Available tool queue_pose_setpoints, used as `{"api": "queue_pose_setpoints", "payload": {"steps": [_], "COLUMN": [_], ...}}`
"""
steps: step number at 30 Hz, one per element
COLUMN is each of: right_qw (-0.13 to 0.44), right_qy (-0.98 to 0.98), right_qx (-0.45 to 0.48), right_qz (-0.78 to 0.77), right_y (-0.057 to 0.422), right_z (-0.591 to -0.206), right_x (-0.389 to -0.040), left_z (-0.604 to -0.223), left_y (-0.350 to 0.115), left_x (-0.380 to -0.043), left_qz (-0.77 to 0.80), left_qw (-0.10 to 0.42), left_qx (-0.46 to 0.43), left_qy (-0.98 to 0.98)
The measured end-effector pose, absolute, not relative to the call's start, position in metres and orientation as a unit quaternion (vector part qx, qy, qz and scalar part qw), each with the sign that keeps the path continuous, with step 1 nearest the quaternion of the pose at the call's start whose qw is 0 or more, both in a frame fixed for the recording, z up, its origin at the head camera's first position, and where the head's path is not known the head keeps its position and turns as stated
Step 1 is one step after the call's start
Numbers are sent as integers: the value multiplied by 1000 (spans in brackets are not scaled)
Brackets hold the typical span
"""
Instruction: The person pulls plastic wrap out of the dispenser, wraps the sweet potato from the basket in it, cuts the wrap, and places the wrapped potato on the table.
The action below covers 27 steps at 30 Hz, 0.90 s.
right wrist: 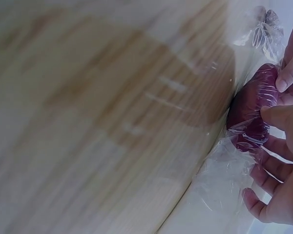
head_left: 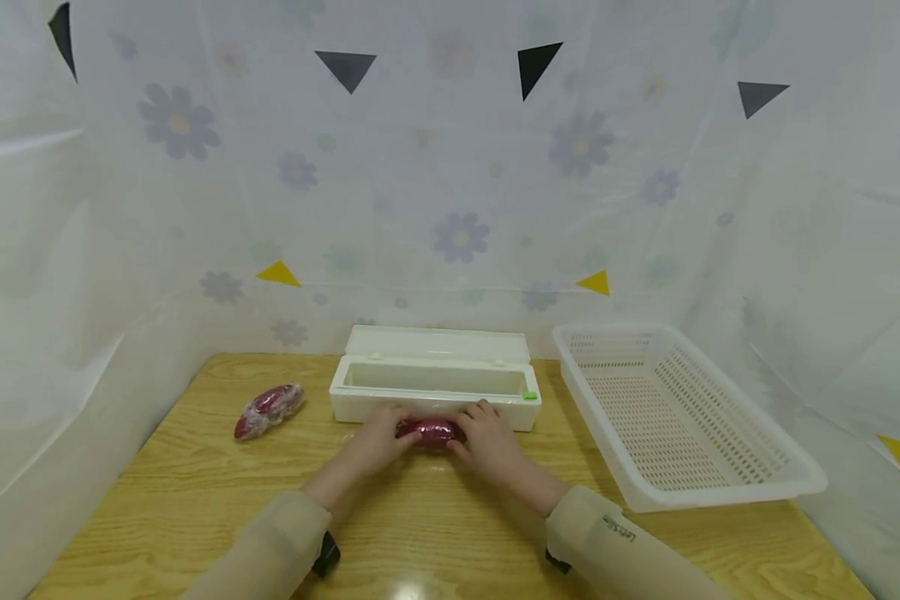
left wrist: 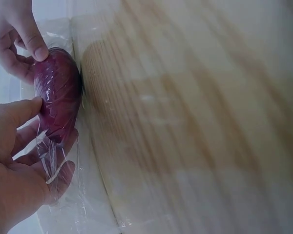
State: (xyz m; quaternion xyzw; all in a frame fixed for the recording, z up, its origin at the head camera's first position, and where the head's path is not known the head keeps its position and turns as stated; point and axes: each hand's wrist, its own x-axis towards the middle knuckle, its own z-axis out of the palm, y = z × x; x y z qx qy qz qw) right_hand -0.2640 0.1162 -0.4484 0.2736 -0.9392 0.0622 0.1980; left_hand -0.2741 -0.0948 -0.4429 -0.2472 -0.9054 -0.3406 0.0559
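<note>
A purple-red sweet potato (head_left: pixel 432 434), wrapped in shiny cling film, lies crosswise just in front of a white cling film dispenser (head_left: pixel 435 407). At its left end my left hand (head_left: pixel 376 442) grips it, thumb on the near side and fingers beyond. The right hand (head_left: pixel 491 442) holds the other end in the same way. Both thumbs press the sweet potato (left wrist: pixel 59 92) in the left wrist view. Loose film (left wrist: pixel 51 158) bunches by the left fingers, and more film (right wrist: pixel 224 168) spreads out by the right fingers in the right wrist view.
The dispenser's lid (head_left: pixel 437 343) stands raised at the back, and a green slider (head_left: pixel 529 396) sits on its right edge. Another film-wrapped sweet potato (head_left: pixel 267 411) lies on the wooden table (head_left: pixel 420 533) to the left. A white perforated basket (head_left: pixel 622 467) stands at the right.
</note>
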Motion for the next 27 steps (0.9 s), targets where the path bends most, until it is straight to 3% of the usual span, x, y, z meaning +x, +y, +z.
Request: {"api": "queue_pose_setpoints", "payload": {"steps": [7, 23, 27], "right_qw": [212, 205, 244], "right_qy": [-937, -939, -921], "right_qx": [270, 255, 259], "right_qz": [66, 107, 157], "right_y": [118, 122, 130], "right_z": [-449, -445, -445], "right_x": [-266, -264, -265], "left_z": [-444, -444, -445], "left_y": [-92, -93, -95], "left_x": [-277, -277, -277], "left_qz": [-343, -345, -348], "left_qw": [68, 32, 34], "left_qx": [-269, -263, -262], "left_qy": [-897, -900, -899]}}
